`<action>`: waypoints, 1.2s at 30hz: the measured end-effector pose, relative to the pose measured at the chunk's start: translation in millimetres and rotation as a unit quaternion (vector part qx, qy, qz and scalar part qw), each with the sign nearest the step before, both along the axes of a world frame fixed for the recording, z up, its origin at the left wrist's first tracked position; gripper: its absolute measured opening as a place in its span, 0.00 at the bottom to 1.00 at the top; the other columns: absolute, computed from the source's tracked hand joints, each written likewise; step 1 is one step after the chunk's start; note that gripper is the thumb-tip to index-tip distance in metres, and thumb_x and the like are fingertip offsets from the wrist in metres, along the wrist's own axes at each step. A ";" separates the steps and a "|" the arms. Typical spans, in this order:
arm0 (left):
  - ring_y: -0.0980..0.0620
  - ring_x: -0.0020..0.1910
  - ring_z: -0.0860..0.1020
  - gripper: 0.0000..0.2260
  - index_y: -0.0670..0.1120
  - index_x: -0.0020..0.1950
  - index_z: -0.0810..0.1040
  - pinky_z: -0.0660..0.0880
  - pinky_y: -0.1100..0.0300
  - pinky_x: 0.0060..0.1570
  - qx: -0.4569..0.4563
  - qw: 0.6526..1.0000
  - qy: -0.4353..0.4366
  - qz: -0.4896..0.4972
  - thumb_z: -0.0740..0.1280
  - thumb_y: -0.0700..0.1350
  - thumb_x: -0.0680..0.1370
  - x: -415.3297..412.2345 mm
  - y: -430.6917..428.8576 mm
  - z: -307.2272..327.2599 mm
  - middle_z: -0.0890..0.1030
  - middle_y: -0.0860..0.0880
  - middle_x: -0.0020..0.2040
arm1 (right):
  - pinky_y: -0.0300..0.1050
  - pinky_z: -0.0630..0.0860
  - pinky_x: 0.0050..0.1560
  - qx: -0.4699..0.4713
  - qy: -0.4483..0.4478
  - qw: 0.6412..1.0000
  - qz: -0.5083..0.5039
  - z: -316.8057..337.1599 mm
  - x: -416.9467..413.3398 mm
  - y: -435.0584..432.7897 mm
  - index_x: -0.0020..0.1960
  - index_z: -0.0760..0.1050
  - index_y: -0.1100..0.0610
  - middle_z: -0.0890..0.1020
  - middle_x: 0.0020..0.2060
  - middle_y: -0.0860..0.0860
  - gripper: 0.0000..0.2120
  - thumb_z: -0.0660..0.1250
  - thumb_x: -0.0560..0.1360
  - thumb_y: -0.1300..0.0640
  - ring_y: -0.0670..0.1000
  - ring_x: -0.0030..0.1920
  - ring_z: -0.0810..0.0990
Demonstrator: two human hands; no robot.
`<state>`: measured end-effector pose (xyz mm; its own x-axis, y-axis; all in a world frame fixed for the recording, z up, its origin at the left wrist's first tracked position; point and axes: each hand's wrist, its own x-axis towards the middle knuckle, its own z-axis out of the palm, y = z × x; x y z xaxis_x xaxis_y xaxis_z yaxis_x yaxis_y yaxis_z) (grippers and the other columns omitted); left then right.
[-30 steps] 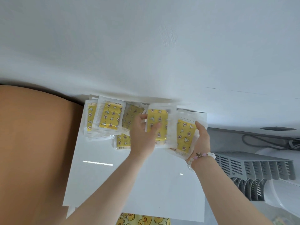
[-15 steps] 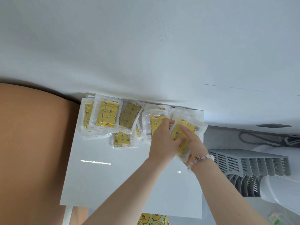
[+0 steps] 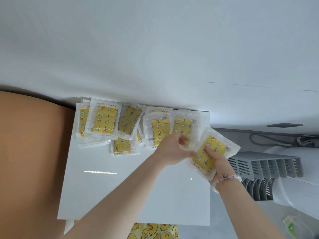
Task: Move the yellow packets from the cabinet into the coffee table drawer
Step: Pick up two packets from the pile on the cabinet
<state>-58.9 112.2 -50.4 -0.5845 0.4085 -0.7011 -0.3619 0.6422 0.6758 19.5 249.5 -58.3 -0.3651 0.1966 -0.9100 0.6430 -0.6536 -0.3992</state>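
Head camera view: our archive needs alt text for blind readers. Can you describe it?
The right hand holds one yellow packet, tilted, at the right edge of a white cabinet shelf. The left hand pinches a second packet lying on the shelf, with several other packets along the back.

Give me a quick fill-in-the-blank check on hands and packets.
The right hand grips a tilted packet at the cabinet's ____ edge.
The left hand pinches a flat packet lying on the ____ cabinet.
The bracelet is on the ____ wrist.
Missing words: right; white; right.
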 end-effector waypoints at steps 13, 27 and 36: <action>0.48 0.59 0.74 0.32 0.42 0.64 0.68 0.73 0.54 0.53 -0.286 0.943 0.121 0.122 0.71 0.61 0.70 -5.5 31.7 -19.7 0.73 0.47 0.60 | 0.54 0.79 0.47 -0.013 -0.014 0.999 -0.038 -1.7 17.1 2.7 0.47 0.79 0.55 0.86 0.37 0.52 0.03 0.69 0.74 0.57 0.53 0.36 0.84; 0.46 0.53 0.77 0.30 0.42 0.62 0.65 0.74 0.54 0.49 -0.261 0.952 0.125 0.102 0.74 0.55 0.70 -7.4 36.1 -24.3 0.74 0.46 0.57 | 0.55 0.78 0.49 0.015 -0.020 0.999 -0.030 -4.8 6.1 5.3 0.47 0.79 0.55 0.85 0.36 0.53 0.03 0.68 0.75 0.57 0.54 0.36 0.84; 0.50 0.43 0.75 0.24 0.46 0.59 0.66 0.73 0.56 0.40 -0.185 0.968 0.106 0.132 0.75 0.47 0.70 -27.3 15.1 -18.3 0.74 0.53 0.45 | 0.55 0.78 0.49 0.036 -0.026 0.999 -0.026 2.1 -4.5 7.4 0.47 0.79 0.53 0.85 0.39 0.52 0.02 0.69 0.74 0.56 0.56 0.42 0.82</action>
<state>-86.2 127.2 -68.7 -0.7812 -0.0313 -0.6235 -0.4244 0.7591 0.4936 15.0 256.9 -56.2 -0.3049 0.2805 -0.9101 0.6298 -0.6575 -0.4137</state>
